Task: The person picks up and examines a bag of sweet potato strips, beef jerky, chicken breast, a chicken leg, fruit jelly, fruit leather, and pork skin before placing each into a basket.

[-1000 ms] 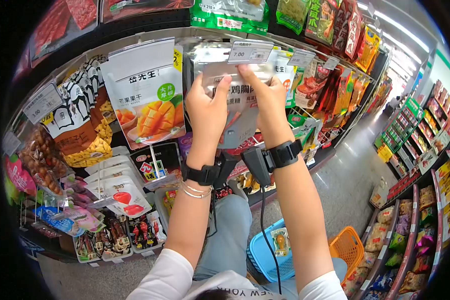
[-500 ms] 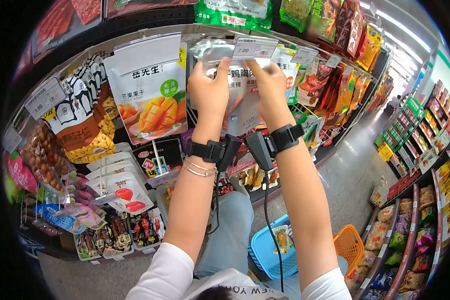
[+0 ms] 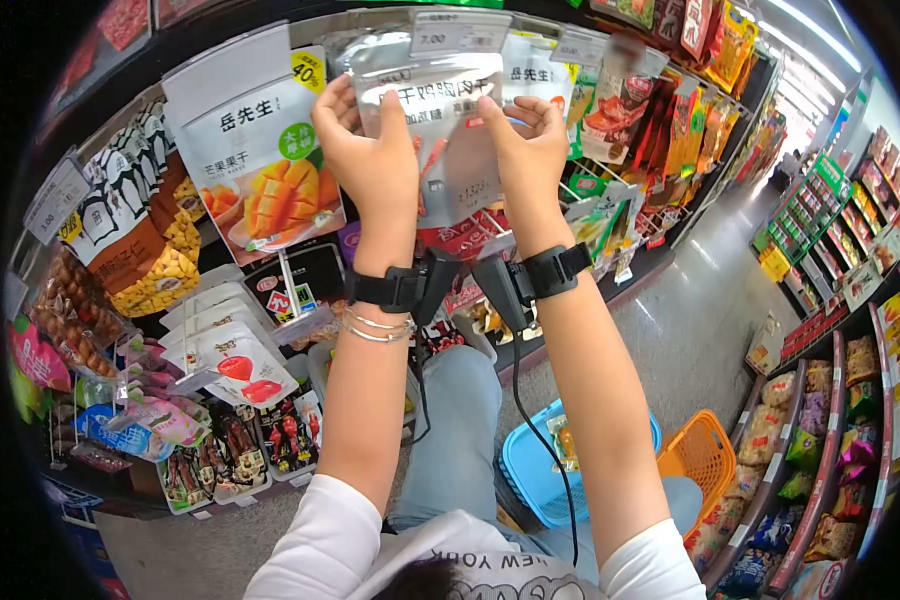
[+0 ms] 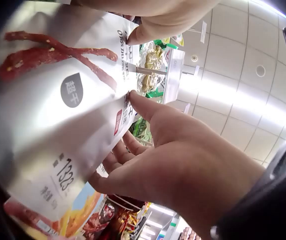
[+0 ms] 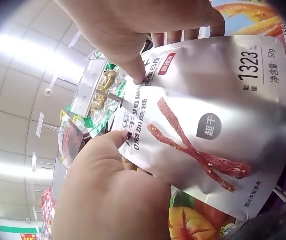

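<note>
A silver pouch of chicken jerky, printed with two crossed meat sticks, hangs on a metal peg behind a price tag. My left hand holds its left side, the thumb on the front near the printed name. On the opposite side my right hand pinches it, its thumb likewise on the front. In the right wrist view, the right hand's fingertips pass behind the pouch edge. The left hand's fingers curl beside the left edge in the head view, their tips partly hidden.
Left of the pouch hangs a dried mango bag. More snack packs line the rack to the right. A blue basket and an orange basket stand below, by the legs. Further right, an aisle runs between shelves.
The head view has shifted, so rack and hands sit higher. The hands have spread slightly apart, with fingers now showing at both pouch sides. The pouch still hangs on the rack.
</note>
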`<state>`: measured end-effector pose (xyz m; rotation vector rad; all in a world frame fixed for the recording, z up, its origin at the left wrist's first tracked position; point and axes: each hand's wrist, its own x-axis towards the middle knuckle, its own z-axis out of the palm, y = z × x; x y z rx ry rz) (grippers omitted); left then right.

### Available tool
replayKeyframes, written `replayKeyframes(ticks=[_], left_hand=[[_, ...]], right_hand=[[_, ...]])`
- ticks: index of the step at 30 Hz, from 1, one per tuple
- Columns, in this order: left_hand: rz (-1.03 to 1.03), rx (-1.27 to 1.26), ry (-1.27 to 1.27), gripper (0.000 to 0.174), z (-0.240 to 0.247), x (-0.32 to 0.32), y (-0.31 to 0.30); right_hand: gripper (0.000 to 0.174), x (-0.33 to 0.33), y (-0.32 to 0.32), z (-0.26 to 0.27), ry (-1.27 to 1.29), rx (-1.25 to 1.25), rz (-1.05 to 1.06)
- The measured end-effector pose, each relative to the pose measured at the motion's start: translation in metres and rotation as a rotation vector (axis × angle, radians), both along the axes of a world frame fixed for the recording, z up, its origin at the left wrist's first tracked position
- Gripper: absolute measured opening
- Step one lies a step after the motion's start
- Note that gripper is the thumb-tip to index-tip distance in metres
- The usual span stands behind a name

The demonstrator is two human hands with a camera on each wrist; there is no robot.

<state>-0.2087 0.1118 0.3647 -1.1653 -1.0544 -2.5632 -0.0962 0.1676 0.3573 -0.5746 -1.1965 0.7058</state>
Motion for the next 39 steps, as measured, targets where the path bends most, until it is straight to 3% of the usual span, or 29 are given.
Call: replayKeyframes(ticks=[6, 9, 13, 16, 17, 18, 20, 23, 25, 28, 29, 32, 35, 39], left_hand=[[0.166, -0.060, 0.036, 0.041, -0.019, 0.019, -0.019], [0.258, -0.145, 0.119, 0.035, -0.041, 0.054, -0.037], [-0.069, -0.127, 0.167, 0.025, -0.105, 0.115, -0.033], [-0.338, -0.255, 0.327, 0.013, -0.174, 0.167, -0.026], [-0.339, -0.324, 0.391, 0.009, -0.192, 0.185, -0.030], [-0.508, -0.422, 0.272, 0.008, -0.216, 0.205, -0.033], [-0.702, -0.667, 0.340, 0.009, -0.273, 0.228, -0.038], [-0.794, -0.858, 0.464, 0.013, -0.375, 0.252, -0.050], [-0.902, -1.135, 0.420, 0.016, -0.429, 0.258, -0.071], [-1.006, -1.365, 0.416, 0.018, -0.490, 0.256, -0.088], [-1.021, -1.414, 0.439, 0.019, -0.506, 0.257, -0.091], [-1.222, -1.681, 0.050, 0.019, -0.478, 0.272, -0.085], [-1.333, -1.727, 0.022, 0.020, -0.459, 0.283, -0.063], [-1.330, -1.664, 0.317, 0.019, -0.472, 0.288, -0.036]], right_hand=[[0.023, 0.053, -0.029, -0.034, 0.076, 0.054, -0.051], [0.020, 0.096, -0.050, -0.071, 0.065, -0.006, -0.101], [0.016, 0.159, -0.078, -0.133, 0.118, -0.180, -0.148], [0.013, 0.221, -0.085, -0.217, 0.070, -0.354, -0.324], [0.013, 0.239, -0.091, -0.245, 0.069, -0.412, -0.368], [0.013, 0.256, -0.098, -0.273, 0.100, -0.465, -0.398], [0.012, 0.286, -0.116, -0.331, 0.153, -0.601, -0.459], [0.011, 0.313, -0.159, -0.406, 0.235, -0.863, -0.551], [0.015, 0.327, -0.189, -0.478, 0.281, -1.004, -0.613], [0.020, 0.331, -0.213, -0.516, 0.334, -1.427, -0.640], [0.020, 0.331, -0.212, -0.525, 0.384, -1.423, -0.614], [0.025, 0.327, -0.189, -0.519, 0.430, -1.417, -0.498], [0.030, 0.337, -0.170, -0.545, 0.380, -1.461, -0.425], [0.033, 0.349, -0.169, -0.589, 0.726, -1.526, -0.416]])
